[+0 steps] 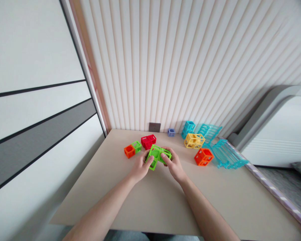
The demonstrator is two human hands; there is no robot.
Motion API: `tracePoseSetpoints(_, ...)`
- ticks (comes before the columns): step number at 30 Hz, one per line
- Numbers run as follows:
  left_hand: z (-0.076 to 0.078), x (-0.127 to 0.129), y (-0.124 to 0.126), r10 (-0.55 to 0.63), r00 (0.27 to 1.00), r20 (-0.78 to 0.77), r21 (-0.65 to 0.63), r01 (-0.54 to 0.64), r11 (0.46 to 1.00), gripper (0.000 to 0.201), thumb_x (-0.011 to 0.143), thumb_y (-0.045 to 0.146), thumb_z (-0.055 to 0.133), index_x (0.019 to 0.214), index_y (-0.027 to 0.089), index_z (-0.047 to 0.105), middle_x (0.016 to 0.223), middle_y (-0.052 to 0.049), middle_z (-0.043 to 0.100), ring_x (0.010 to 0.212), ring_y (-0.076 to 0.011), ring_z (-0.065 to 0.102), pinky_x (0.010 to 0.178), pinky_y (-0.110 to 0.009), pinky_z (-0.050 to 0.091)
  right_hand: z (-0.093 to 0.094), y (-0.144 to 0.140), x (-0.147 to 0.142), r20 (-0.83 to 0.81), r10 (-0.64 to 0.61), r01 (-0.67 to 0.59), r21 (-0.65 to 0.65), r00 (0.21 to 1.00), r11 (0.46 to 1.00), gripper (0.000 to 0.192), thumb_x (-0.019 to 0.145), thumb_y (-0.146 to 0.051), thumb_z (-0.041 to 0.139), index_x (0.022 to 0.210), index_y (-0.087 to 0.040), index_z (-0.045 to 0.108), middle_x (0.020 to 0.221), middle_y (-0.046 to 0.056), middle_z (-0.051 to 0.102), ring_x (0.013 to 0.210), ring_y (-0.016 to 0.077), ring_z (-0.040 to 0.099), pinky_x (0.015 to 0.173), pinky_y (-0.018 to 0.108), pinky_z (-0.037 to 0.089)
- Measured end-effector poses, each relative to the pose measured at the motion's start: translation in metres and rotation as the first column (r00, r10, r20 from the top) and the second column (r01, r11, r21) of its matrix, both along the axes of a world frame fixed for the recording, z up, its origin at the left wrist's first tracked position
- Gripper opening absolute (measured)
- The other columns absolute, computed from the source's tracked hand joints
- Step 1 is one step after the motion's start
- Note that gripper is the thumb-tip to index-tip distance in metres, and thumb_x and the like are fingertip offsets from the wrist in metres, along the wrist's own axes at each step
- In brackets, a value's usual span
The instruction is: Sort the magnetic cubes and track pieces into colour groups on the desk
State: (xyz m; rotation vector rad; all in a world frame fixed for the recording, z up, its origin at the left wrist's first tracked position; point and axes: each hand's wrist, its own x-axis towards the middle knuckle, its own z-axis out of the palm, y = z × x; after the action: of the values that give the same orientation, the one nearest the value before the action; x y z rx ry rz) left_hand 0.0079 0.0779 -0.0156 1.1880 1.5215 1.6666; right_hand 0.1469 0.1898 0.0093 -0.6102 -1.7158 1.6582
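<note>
Between my two hands, above the table, are green open-frame blocks (155,154) joined in a cluster. My left hand (141,164) is closed on their left side, its thumb lying across the front. On the right side my right hand (174,163) grips the same cluster, thumb on the front face and fingers behind. Just beyond sits a pair of red blocks (148,141). Left of it an orange block (129,151) touches a single green block (136,146). My fingers hide part of the held cluster.
Yellow blocks (194,141), an orange-red block (203,157) and teal blocks (188,129) stand to the right. Beside them lie transparent teal ribbed pieces (228,154). A small blue-violet block (171,132) rests by the ribbed wall, near a dark socket (155,127). The table (155,201) ends at my lap.
</note>
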Motion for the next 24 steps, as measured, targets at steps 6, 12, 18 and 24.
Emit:
tracePoseSetpoints(6, 0.004, -0.001, -0.002, 0.024, 0.999, 0.032, 0.017, -0.024, 1.0, 0.05, 0.091, 0.055, 0.059, 0.124, 0.017, 0.06, 0.11, -0.01, 0.07, 0.095, -0.0252, 0.068, 0.077, -0.033, 0.057, -0.004, -0.002, 0.001, -0.052, 0.05, -0.049, 0.029, 0.997, 0.998, 0.053, 0.087, -0.062, 0.061, 0.123, -0.024, 0.057, 0.088, 0.001, 0.064, 0.061, 0.0134, 0.056, 0.054, 0.027, 0.047)
tracePoseSetpoints(12, 0.01, -0.037, -0.006, 0.511, 0.859, -0.009, 0.233, -0.495, 0.837, 0.046, 0.091, 0.062, 0.05, 0.106, 0.019, 0.06, 0.095, -0.008, 0.068, 0.082, -0.0219, 0.066, 0.07, -0.031, 0.055, -0.019, -0.003, -0.013, -0.009, -0.101, 0.1, 0.25, 0.995, 0.963, 0.048, 0.1, -0.052, 0.036, 0.133, -0.022, 0.054, 0.105, 0.008, 0.067, 0.073, 0.0174, 0.063, 0.065, 0.032, 0.052)
tracePoseSetpoints(18, -0.003, -0.073, 0.002, 0.693, 0.719, -0.047, 0.285, -0.655, 0.7, 0.046, 0.095, 0.061, 0.043, 0.112, 0.02, 0.054, 0.102, -0.01, 0.065, 0.093, -0.024, 0.066, 0.082, -0.034, 0.054, -0.003, -0.008, -0.07, 0.254, -0.046, -0.2, 0.851, 0.966, 0.485, 0.042, 0.091, -0.015, 0.052, 0.132, -0.018, 0.057, 0.128, 0.012, 0.065, 0.121, 0.026, 0.057, 0.105, 0.042, 0.043)
tracePoseSetpoints(24, -0.014, -0.084, 0.007, 0.715, 0.682, -0.152, 0.262, -0.67, 0.695, 0.042, 0.097, 0.056, 0.041, 0.116, 0.019, 0.052, 0.1, -0.011, 0.068, 0.083, -0.0235, 0.068, 0.068, -0.032, 0.055, 0.012, 0.002, -0.124, 0.505, -0.113, -0.484, 0.858, 0.855, 0.171, 0.047, 0.088, -0.031, 0.07, 0.13, -0.015, 0.058, 0.126, 0.014, 0.065, 0.122, 0.0291, 0.056, 0.109, 0.045, 0.037)
